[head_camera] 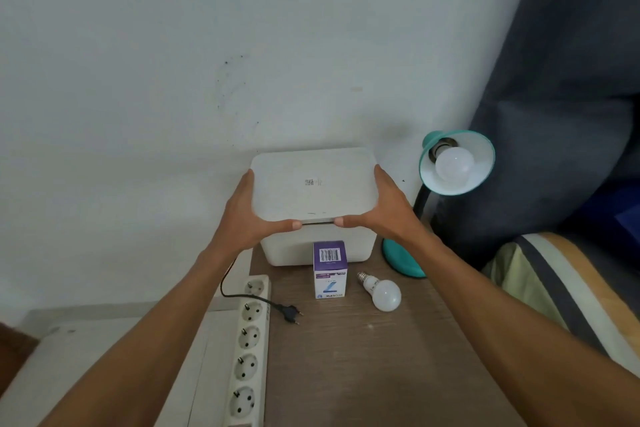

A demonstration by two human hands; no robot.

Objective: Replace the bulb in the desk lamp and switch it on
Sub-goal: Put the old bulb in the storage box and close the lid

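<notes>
A teal desk lamp stands at the back right of the wooden table, its shade turned toward me with a white bulb screwed in. A second white bulb lies loose on the table beside a purple and white bulb carton. The lamp's black plug lies unplugged next to a white power strip. My left hand and my right hand grip the two sides of a white box lid, held just above the white box.
The white wall rises straight behind the box. A dark blue curtain or fabric hangs at the right, with a striped cushion below it. The power strip runs along the wooden table's left edge, over a pale lower surface.
</notes>
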